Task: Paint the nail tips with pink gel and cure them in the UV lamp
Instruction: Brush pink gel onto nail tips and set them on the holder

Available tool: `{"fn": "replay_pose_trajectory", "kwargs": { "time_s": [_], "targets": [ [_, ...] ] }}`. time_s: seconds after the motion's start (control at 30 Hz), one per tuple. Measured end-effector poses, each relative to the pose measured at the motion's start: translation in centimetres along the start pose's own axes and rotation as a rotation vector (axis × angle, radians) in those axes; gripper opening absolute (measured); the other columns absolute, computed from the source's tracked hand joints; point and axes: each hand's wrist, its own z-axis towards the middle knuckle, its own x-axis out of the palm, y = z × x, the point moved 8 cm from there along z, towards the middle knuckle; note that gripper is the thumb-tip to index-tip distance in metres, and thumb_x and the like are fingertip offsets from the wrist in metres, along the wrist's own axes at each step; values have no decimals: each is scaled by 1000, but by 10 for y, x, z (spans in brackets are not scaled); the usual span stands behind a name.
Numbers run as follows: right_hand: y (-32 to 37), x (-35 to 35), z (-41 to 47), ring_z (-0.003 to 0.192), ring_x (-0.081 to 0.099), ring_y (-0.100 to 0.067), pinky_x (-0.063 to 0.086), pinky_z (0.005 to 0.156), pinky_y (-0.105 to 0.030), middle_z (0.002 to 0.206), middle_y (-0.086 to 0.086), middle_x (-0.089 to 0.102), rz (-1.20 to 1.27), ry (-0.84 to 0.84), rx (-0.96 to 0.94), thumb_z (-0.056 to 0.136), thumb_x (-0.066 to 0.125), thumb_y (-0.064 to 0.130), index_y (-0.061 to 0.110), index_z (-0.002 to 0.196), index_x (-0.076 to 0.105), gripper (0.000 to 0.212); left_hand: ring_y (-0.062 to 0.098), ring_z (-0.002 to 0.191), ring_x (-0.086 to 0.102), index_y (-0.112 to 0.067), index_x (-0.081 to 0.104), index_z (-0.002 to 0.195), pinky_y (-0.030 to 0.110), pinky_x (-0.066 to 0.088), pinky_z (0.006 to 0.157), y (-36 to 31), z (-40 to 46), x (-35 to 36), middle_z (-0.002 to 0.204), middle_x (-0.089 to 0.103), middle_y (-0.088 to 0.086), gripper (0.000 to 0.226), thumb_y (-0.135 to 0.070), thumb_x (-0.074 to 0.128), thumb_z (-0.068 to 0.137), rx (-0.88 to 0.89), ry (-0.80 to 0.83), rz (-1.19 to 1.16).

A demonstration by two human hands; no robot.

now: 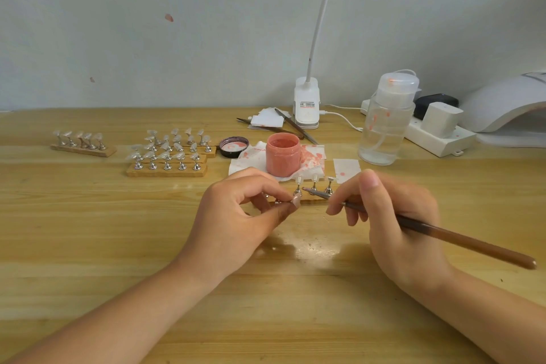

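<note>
Wooden table [88, 245] fills the lower field. UV lamp [508, 103], white and domed, sits at far right edge, partly cut off. White power strip [437, 142] just beside it, with a white adapter plugged in. Clip-on desk lamp [307, 103] stands at the back, its neck rising out of view. Clear pump bottle [384, 124] right of centre, pink smears on it.

Open jar of pink gel [283, 156] rests on a stained tissue [251, 159]; its dark lid [233, 146] lies just left, inner side up. Three wooden strips of clear nail tips on metal stands [167, 154] sit left of the lid; a separate short strip [84, 143] well left.

Left hand [242, 216]: grip pinching a pink-coated nail tip [295, 201] on its stand, thumb and forefinger pressed on it, just in front of the near wooden strip [313, 193], where three stands rise upright. Right hand [396, 216]: grip curled round a brown brush [443, 235], its bristle end near the held tip; contact cannot be told.
</note>
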Motion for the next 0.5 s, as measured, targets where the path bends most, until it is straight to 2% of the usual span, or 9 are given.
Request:
{"fn": "replay_pose_trajectory", "kwargs": {
  "time_s": [0.07,0.13,0.3,0.4,0.5],
  "targets": [
    [1,3,0,52,50,-3,38,51,-13,60,18,53,-12,22,-12,93,32,22,8,65,65,46,2,59,53,-34,66,65,8,37,44,2,0,1,76,62,-16,6,-30,71,65,-10,6,-6],
    [0,6,0,54,51,1,37,53,-11,61,20,53,-12,57,-9,93,32,22,9,65,65,45,2,58,52,-35,65,66,5,36,50,1,0,0,77,63,-16,14,-23,74,66,12,8,23],
    [-4,7,-4,49,51,-2,38,51,-12,52,-3,60,104,79,38,92,32,26,18,60,63,45,1,55,49,-35,64,65,4,35,55,2,1,0,76,61,-17,21,-18,76,67,13,5,51],
    [-6,5,-2,51,50,-5,39,51,-15,55,4,58,73,48,52,92,32,28,16,63,63,44,1,54,48,-35,64,65,4,35,55,2,2,0,76,60,-17,28,-10,77,67,11,1,71],
    [-7,12,-2,51,50,-3,38,52,-13,56,11,57,54,114,69,92,34,30,18,63,63,43,1,53,47,-35,64,66,5,35,55,1,2,0,77,60,-17,29,-9,77,66,14,4,66]
  ]
}}
